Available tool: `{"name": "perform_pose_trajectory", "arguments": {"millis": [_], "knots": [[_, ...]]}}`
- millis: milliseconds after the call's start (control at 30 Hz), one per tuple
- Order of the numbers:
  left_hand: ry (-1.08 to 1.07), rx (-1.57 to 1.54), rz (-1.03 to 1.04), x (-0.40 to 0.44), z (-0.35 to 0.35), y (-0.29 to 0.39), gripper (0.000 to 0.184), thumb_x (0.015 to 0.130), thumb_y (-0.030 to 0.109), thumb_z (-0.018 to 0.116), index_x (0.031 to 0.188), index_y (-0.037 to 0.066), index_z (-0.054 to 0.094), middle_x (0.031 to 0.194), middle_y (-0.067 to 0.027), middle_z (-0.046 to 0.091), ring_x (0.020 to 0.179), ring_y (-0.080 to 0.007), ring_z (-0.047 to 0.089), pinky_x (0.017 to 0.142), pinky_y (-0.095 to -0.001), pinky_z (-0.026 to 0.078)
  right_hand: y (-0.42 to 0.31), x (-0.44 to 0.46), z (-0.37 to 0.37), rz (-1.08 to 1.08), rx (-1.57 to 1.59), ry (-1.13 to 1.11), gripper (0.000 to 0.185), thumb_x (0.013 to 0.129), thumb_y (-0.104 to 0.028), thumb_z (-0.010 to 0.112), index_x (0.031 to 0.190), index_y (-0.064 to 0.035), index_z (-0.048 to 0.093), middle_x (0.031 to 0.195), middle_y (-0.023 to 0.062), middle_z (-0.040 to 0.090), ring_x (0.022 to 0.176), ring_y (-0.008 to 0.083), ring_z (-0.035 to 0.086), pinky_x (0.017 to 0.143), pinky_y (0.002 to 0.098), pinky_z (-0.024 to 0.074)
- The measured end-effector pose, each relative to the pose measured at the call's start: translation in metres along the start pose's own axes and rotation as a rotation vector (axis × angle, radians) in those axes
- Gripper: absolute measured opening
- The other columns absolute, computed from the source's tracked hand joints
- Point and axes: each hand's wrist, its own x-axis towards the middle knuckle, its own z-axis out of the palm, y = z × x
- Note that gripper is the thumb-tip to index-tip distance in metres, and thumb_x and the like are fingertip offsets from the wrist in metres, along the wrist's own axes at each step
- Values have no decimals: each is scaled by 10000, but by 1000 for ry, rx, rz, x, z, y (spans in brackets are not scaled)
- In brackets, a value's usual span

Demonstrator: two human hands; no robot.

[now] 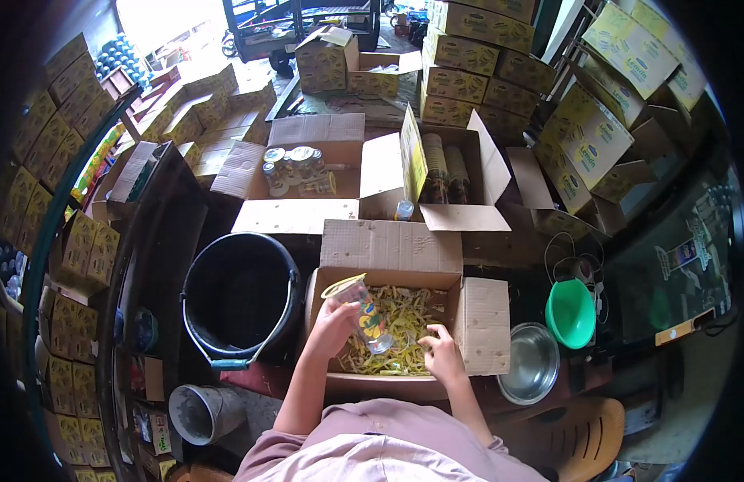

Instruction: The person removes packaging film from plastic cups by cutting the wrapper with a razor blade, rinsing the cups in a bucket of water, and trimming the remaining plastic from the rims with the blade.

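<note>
My left hand [333, 329] is wrapped round a clear plastic cup [373, 323] with a yellow and green print. The cup is tilted, its yellowish rim up and to the left. Below it, an open cardboard box [484, 325] holds many thin yellow-green strips [400, 353]. Over the right side of these strips is my right hand [444, 353], its fingers curled and pinched together. Whatever may be between those fingers is too small to make out.
A black bucket [197, 285] stands left of the box, a grey pail [197, 414] below it. To the right sit a metal bowl [540, 377] and a green basin [571, 313]. Behind, one carton [295, 213] holds filled cups; another carton [462, 217] holds stacked cups.
</note>
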Motion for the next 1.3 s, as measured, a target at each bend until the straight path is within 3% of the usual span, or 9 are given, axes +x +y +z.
{"name": "perform_pose_trajectory", "arguments": {"millis": [333, 433, 467, 633, 767, 900, 1033, 1233, 1300], "knots": [[-19, -951, -696, 50, -5, -74, 597, 841, 368, 538, 1190, -84, 365, 1082, -184, 507, 999, -258, 520, 860, -373, 451, 15, -1, -8, 49, 62, 86, 254, 636, 58, 551, 859, -23, 641, 1082, 154, 532, 786, 261, 611, 661, 316, 512], [5, -132, -773, 56, 1, -51, 507, 843, 361, 547, 1195, 23, 409, 1052, -131, 530, 918, -229, 578, 715, -370, 506, 12, -3, -15, 175, 146, 43, 248, 664, 32, 569, 886, -55, 640, 1102, 120, 529, 751, 279, 605, 685, 358, 499], [-72, 351, -655, 56, 18, -25, 485, 829, 375, 575, 1128, 18, 437, 944, -115, 566, 763, -147, 603, 597, -253, 499, 13, -3, -16, 173, 157, 53, 235, 671, 28, 580, 886, -47, 638, 1083, 118, 539, 745, 268, 610, 671, 347, 503], [-292, 1469, -293, 120, 15, 40, 722, 687, 432, 672, 1197, 2, 397, 991, -180, 509, 816, -241, 587, 680, -326, 508, 22, -2, -14, 92, 153, 98, 239, 667, 32, 576, 885, -43, 637, 1069, 117, 545, 763, 273, 609, 670, 346, 504], [-288, 1816, -300, 187, 33, 68, 716, 654, 337, 671, 1229, 27, 379, 1145, -211, 377, 1017, -354, 505, 830, -367, 458, 26, 2, -14, 91, 194, 102, 240, 665, 34, 573, 881, -47, 638, 1067, 115, 546, 774, 282, 605, 671, 348, 504], [-301, 2097, -183, 257, 51, 78, 745, 576, 266, 731, 1216, 57, 413, 1085, -210, 520, 985, -320, 548, 807, -356, 470, 28, 5, -16, 101, 179, 115, 228, 671, 28, 587, 877, -54, 641, 1051, 101, 555, 768, 280, 605, 666, 352, 503], [-453, 2290, -279, 304, 73, 62, 621, 524, 307, 739, 1047, 23, 563, 939, -156, 616, 868, -290, 602, 752, -361, 491, 32, 6, -20, 149, 181, 130, 207, 683, 15, 598, 875, -52, 642, 1043, 114, 563, 772, 280, 611, 664, 346, 506], [-690, 2419, 21, 362, 25, -22, 311, 467, 253, 736, 661, 21, 662, 681, -139, 630, 709, -260, 627, 653, -331, 515, 46, 7, -25, 230, 206, 150, 221, 691, 10, 590, 899, -44, 643, 1046, 121, 564, 754, 253, 626, 666, 335, 522], [-438, 2381, -38, 346, 27, -29, 217, 518, 176, 712, 660, 20, 657, 689, -139, 630, 706, -248, 635, 638, -336, 522, 50, 8, -27, 229, 205, 172, 229, 691, 13, 586, 907, -37, 643, 1043, 128, 563, 762, 251, 629, 660, 326, 529]]}}
